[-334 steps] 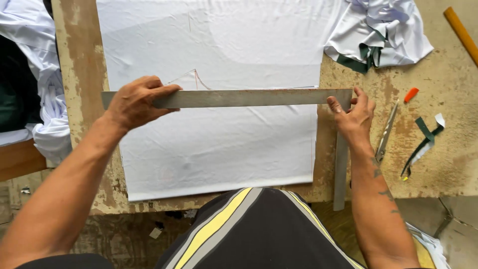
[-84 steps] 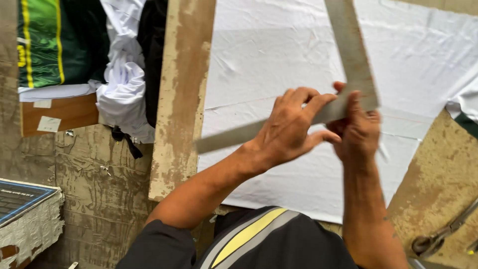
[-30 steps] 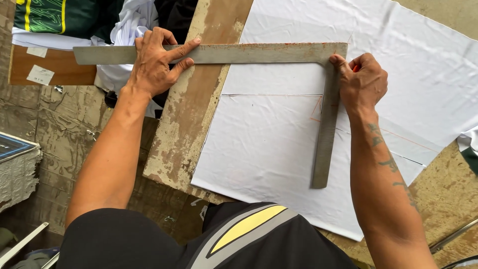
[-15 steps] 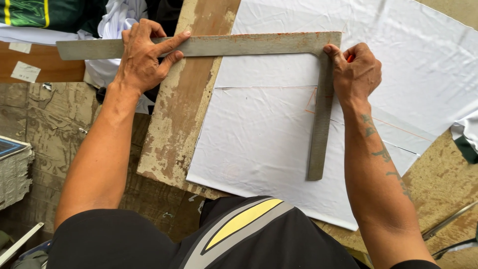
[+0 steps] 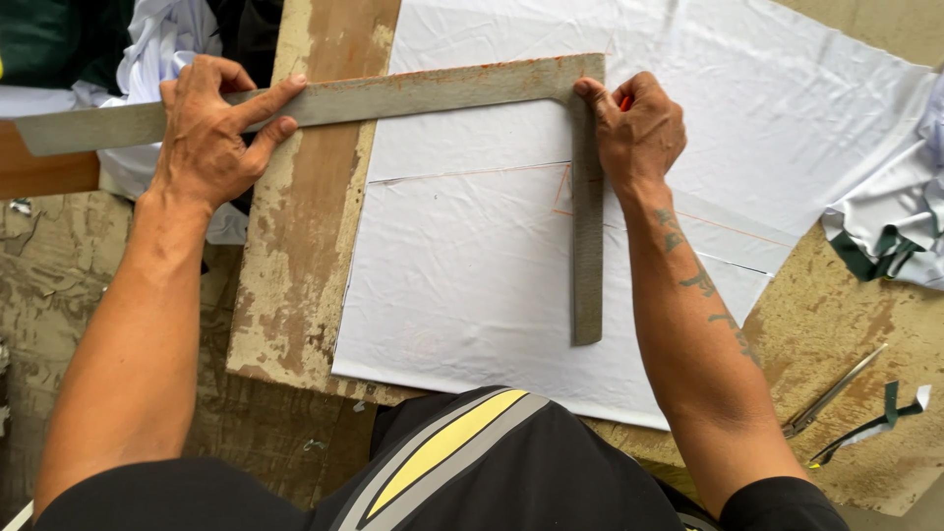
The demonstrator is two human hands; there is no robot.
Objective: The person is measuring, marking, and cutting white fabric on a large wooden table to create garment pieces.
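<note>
A grey metal L-shaped square (image 5: pixel 433 93) lies on a sheet of white fabric (image 5: pixel 472 265) spread over a worn wooden table (image 5: pixel 305 226). My left hand (image 5: pixel 211 133) presses the long arm down where it overhangs the table's left edge. My right hand (image 5: pixel 639 128) rests at the square's corner with a small orange-red marking tool (image 5: pixel 623 101) pinched in its fingers. The short arm runs toward me across the fabric. Thin orange lines (image 5: pixel 472 173) are drawn on the fabric beside the short arm.
A bundle of white and dark green cloth (image 5: pixel 900 226) lies at the right. Scissors (image 5: pixel 831 393) and a green scrap (image 5: pixel 890 408) lie near the table's front right. Piled garments (image 5: pixel 172 39) sit off the table's left edge, above a rough floor.
The square and both hands have stayed in much the same grip over the last second. The view has shifted, so the square sits lower and further right in frame.
</note>
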